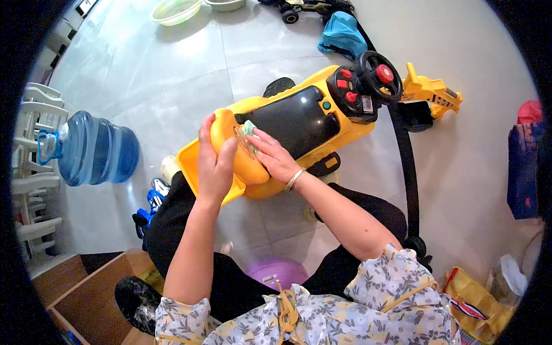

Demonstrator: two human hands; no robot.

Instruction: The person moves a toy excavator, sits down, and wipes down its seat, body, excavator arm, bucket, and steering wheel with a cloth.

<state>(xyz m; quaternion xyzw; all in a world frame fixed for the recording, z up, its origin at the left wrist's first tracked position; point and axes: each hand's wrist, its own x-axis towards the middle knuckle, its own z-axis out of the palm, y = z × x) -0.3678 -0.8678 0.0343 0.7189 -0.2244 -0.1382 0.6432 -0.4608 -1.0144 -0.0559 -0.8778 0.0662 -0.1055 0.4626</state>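
A yellow and black ride-on toy excavator (299, 123) stands on the floor in front of me, its black steering wheel (378, 77) at the far right end. My left hand (215, 164) grips the side of its yellow backrest (223, 131), thumb on the near face and fingers toward the rear. Against the front of that backrest, my right hand (275, 156) presses a crumpled pale green cloth (249, 129). The right fingers partly cover the cloth and a round sticker on the backrest. The toy's yellow digger arm (431, 92) reaches out beyond the wheel.
A blue water jug (99, 148) lies on its side at left, beside stacked white chairs (37, 172). Basins (175, 11), a toy vehicle and a blue bag (342, 34) are at the back. A purple stool (278, 272) shows between my legs; a wooden box (98, 287) is lower left.
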